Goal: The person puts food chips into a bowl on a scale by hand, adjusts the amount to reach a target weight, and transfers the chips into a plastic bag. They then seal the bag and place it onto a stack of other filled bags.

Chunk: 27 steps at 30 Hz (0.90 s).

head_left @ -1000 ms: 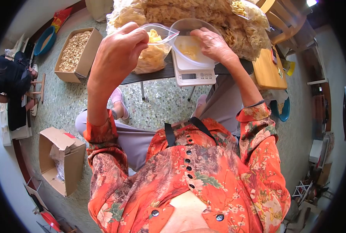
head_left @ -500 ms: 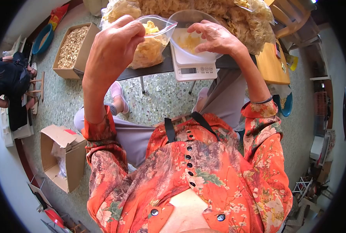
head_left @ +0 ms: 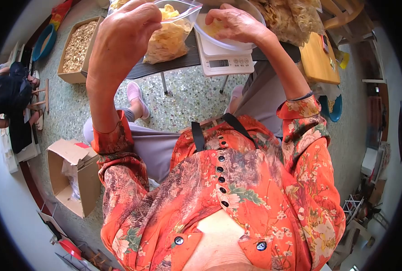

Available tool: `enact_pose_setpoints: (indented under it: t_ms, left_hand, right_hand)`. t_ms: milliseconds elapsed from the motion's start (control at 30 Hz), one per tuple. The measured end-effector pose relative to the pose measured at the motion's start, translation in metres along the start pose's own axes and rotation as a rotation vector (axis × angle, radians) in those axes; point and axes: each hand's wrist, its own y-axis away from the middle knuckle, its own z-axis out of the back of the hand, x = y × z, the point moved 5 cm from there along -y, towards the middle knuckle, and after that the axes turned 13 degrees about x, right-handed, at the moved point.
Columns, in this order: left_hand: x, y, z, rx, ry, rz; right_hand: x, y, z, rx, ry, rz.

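Note:
My left hand [head_left: 127, 38] is closed on the upper rim of a clear zip-top bag [head_left: 167, 44] and holds its mouth open. Pale yellow dried flakes fill the bag, which rests on a dark table. Beside it, a white digital scale [head_left: 231, 68] carries a clear plastic bowl [head_left: 237, 46]. My right hand [head_left: 242, 26] reaches into that bowl, fingers bent and apart over some yellow flakes. Part of the bowl's contents is hidden by this hand. The digits on the scale's display are too small to read surely.
Large bags of dried flakes [head_left: 291, 18] lie at the back of the table. A carton of brown pieces [head_left: 80, 47] stands left, an opened cardboard box [head_left: 90, 189] lower left. A wooden board [head_left: 318, 58] is at right. Another person in dark clothes [head_left: 11, 95] sits far left.
My right hand has gone from above the bowl down into it, toward the left. The left hand keeps its hold on the bag. The view has shifted, so the table appears higher.

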Motion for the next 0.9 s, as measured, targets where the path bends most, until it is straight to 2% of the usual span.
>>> enact_pose_setpoints:
  t_ms: [67, 200, 300, 367, 533, 600, 900]
  left_hand:
    - [0.001, -0.001, 0.0, -0.007, 0.014, 0.017]
    - [0.002, -0.001, 0.0, -0.013, 0.001, 0.004]
    - [0.0, -0.001, 0.0, -0.018, -0.013, -0.007]
    - [-0.001, -0.001, 0.001, -0.02, -0.02, 0.002]
    - [0.0, 0.001, 0.003, -0.06, -0.082, -0.031]
    - [-0.001, 0.0, 0.003, -0.05, -0.07, 0.0]
    - [-0.004, 0.002, 0.006, -0.059, -0.051, 0.023]
  right_hand:
    - [-0.019, -0.011, -0.015, 0.01, -0.033, 0.08]
    - [-0.035, -0.018, -0.026, 0.005, -0.064, 0.022]
    - [-0.028, -0.018, -0.022, -0.051, 0.01, 0.067]
    - [-0.032, -0.019, -0.02, 0.066, -0.103, -0.114]
    - [-0.024, -0.015, -0.013, -0.046, -0.076, -0.007]
    - [-0.027, -0.016, -0.014, -0.017, -0.169, -0.087]
    - [-0.028, -0.013, -0.003, -0.063, -0.222, -0.166]
